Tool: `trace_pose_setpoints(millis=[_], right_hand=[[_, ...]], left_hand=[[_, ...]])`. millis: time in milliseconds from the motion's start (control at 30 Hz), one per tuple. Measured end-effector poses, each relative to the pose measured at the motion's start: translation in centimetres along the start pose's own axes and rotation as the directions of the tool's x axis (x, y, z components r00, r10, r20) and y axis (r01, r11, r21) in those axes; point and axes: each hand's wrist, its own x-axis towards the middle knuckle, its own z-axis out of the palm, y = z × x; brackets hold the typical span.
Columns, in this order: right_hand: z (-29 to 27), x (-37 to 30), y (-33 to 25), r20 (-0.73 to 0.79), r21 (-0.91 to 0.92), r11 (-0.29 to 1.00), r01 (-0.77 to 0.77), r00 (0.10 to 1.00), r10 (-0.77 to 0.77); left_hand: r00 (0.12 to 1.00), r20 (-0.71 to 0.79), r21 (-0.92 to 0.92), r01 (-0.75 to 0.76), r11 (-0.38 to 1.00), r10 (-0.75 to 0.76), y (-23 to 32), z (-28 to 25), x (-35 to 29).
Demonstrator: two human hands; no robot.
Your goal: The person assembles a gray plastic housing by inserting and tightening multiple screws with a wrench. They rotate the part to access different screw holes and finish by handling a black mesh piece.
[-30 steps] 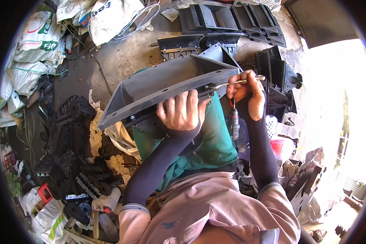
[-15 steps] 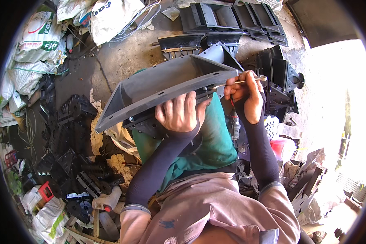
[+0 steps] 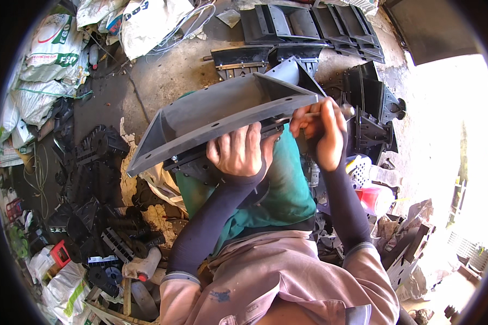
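Observation:
A long dark grey trough-shaped metal part (image 3: 214, 108) lies tilted across my lap, its flanged rim toward me and its right end higher. My left hand (image 3: 237, 151) is closed on the near edge, fingers over the flange and thumb to the right. At the right end, my right hand (image 3: 326, 132) grips a wrench (image 3: 348, 111) whose ring end sticks out, blurred, past the fingers. The wrench's other end reaches under the flange, by the bolts there; the exact contact is hidden. Green cloth (image 3: 293, 179) covers my legs beneath the part.
Similar dark troughs (image 3: 279, 23) stand at the back, and more (image 3: 371, 97) to the right. Black parts (image 3: 100, 233) are heaped at left, below white sacks (image 3: 51, 49). A red container (image 3: 375, 199) stands by my right forearm. Bright light fills the right side.
My right hand has turned and shifted slightly with the wrench, its fingers now closer to the flange. The left hand and the trough have stayed put.

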Motion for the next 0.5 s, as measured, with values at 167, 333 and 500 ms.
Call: trace_pose_setpoints(millis=[167, 333, 500], right_hand=[[3.7, -3.3, -1.8, 0.555, -0.446, 0.503, 0.740, 0.670, -0.493], [1.9, 0.3, -2.3, -0.034, -0.007, 0.999, -0.049, 0.998, 0.049], [1.0, -1.3, -0.6, 0.240, -0.242, 0.938, 0.248, 0.952, -0.190]], left_hand=[[0.999, 0.043, 0.027, -0.018, 0.999, 0.017, -0.1, -0.2, 0.2], [1.000, -0.009, -0.043, 0.008, 0.999, -0.009, 0.1, -0.2, 0.4], [1.000, -0.012, -0.033, 0.006, 0.999, -0.006, 0.1, -0.3, 0.5]])
